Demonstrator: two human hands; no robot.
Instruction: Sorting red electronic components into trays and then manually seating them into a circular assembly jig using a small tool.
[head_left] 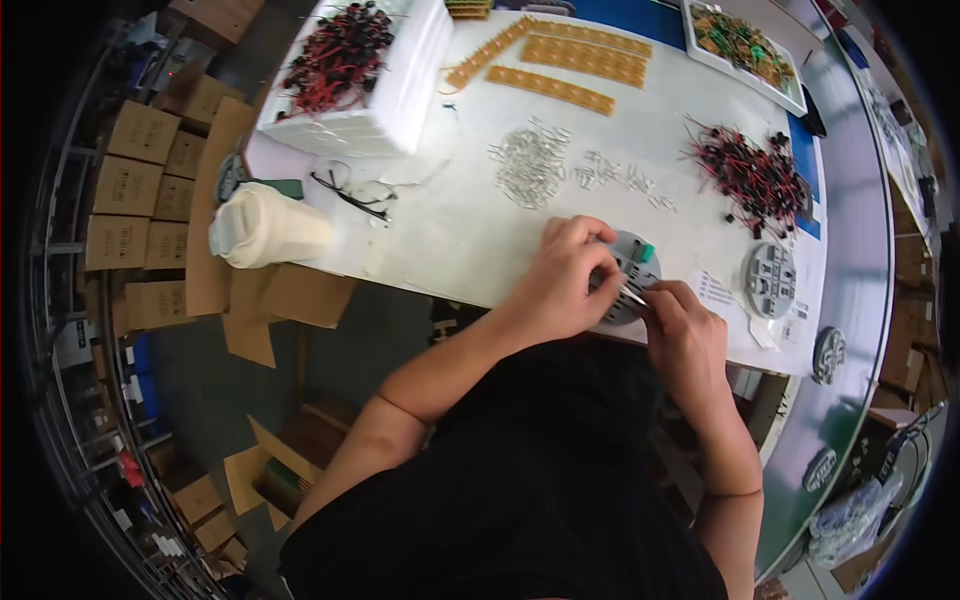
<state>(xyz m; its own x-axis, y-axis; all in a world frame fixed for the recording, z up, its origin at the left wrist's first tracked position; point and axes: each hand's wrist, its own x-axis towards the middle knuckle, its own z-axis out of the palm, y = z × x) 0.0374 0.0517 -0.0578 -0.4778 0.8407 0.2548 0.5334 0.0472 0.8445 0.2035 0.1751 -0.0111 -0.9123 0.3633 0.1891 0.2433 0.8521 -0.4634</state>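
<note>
A round grey slotted plastic base point(643, 268) lies at the table's near edge, with a small green block point(648, 253) on it. My left hand point(572, 275) is closed at the base's left side, its thumb and fingertips bent together over it; what they pinch is hidden. From the right, my right hand point(688, 325) pinches a thin pale rod-like piece point(632, 294), whose tip reaches over the base toward my left fingertips. Its exact kind is too small to make out. Beyond my hands lies a pile of small clear or silvery pieces point(530, 165).
Red-and-black wired parts fill a white foam box point(400, 110) and form a heap point(750, 175) at right. Another grey base point(770, 280) lies right of my hand. Yellow strips point(580, 60), glasses point(355, 190), a cream cup point(275, 228) and a parts tray point(745, 50) stand around.
</note>
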